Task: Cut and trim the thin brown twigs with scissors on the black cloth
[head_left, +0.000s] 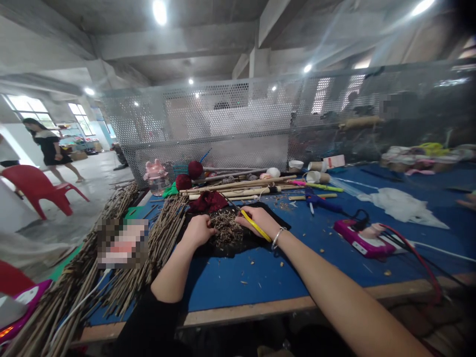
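My left hand (200,230) is closed against the left side of a small heap of brown twig pieces (225,228) that lies on a black cloth (238,244). On the heap's right side, my right hand (259,218) grips a yellow-handled tool (255,225); a silver bracelet circles that wrist. Both hands rest on the cloth over the blue table top (260,277). What the left fingers hold, if anything, is hidden.
Long bundles of thin sticks (111,267) lie at the left. Dark red yarn balls (195,169), wooden rods (238,187), a blue glue gun (316,201), a pink device with cables (362,240) and white plastic (401,206) sit behind and right. A perforated metal screen (238,124) backs the table. A person walks far left near a red chair (40,188).
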`<state>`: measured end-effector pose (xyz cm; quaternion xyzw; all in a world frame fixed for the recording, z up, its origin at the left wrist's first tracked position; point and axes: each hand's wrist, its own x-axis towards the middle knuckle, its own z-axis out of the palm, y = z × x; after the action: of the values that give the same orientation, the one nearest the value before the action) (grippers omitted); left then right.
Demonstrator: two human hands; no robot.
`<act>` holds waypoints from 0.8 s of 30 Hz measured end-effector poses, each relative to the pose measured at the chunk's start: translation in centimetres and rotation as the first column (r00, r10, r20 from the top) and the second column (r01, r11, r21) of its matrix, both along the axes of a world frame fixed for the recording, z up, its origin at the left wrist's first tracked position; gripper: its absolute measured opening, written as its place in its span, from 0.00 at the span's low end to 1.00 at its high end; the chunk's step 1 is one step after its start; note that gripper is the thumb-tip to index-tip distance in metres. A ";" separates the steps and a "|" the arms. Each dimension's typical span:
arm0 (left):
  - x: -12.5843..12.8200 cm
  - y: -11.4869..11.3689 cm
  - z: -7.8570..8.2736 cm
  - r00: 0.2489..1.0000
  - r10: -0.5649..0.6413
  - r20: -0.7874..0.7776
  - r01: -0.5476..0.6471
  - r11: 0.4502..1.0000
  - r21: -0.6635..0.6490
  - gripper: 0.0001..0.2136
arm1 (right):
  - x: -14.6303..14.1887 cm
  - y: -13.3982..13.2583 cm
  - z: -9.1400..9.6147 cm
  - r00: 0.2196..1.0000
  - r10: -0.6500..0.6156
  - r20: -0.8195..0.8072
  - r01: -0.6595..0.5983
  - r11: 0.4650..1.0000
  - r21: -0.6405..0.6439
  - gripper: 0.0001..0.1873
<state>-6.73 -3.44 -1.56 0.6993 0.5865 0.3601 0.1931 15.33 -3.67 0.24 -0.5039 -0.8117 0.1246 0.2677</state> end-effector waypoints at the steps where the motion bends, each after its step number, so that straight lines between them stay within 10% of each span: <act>1: 0.0 0.0 0.0 1.000 0.005 0.031 -0.005 1.000 -0.010 0.15 | 0.0 -0.1 0.1 1.000 0.003 0.006 -0.003 1.000 -0.001 0.23; 9: 0.6 0.2 0.7 0.919 0.047 0.391 -0.020 0.997 -0.072 0.15 | 0.2 -0.1 0.0 0.994 -0.036 0.102 0.038 0.999 -0.012 0.26; 15: 1.8 0.2 0.7 0.661 0.017 0.750 0.078 0.993 -0.092 0.20 | -0.7 -0.8 -0.2 0.992 0.040 0.117 -0.039 0.999 -0.014 0.31; 24: 2.7 -0.2 1.0 0.575 0.016 0.818 0.174 0.975 -0.142 0.20 | -1.9 -1.0 -1.0 0.994 0.022 0.105 -0.027 0.999 0.040 0.25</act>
<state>-4.05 -3.63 -0.61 0.4573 0.4343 0.5689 0.5278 13.38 -4.64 -0.78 -0.4941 -0.8332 0.0846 0.2334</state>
